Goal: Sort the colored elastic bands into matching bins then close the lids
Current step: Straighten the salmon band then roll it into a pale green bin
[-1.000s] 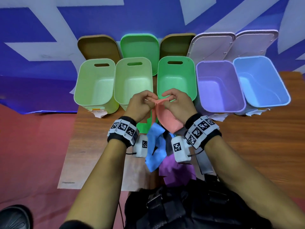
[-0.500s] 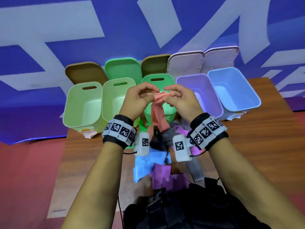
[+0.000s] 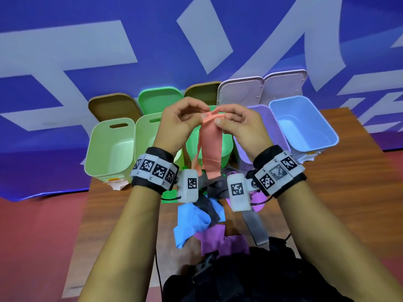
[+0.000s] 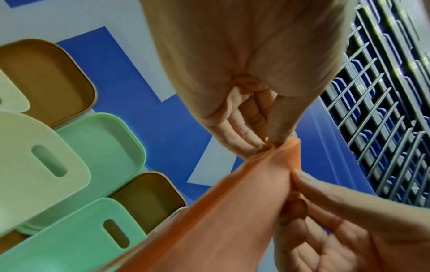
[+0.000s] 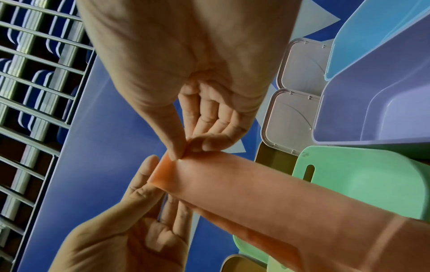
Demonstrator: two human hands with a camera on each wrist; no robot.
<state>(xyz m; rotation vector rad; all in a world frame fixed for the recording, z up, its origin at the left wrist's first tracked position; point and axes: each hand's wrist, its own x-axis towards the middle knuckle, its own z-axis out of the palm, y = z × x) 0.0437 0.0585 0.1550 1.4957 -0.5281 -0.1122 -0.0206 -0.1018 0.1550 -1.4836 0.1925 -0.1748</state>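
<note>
Both hands hold an orange band (image 3: 210,147) up above the bins (image 3: 109,149). The left hand (image 3: 178,125) and right hand (image 3: 242,127) each pinch its top edge between thumb and fingertips – likely spreading it to check colour. More bands (image 3: 192,223) lie heaped on the counter (image 3: 338,192). All lids (image 3: 113,105) stand open.

Both hands pinching an orange band (image 4: 232,211), left hand (image 4: 244,73), right hand (image 4: 337,230), green bins (image 4: 76,239) beside
</note>
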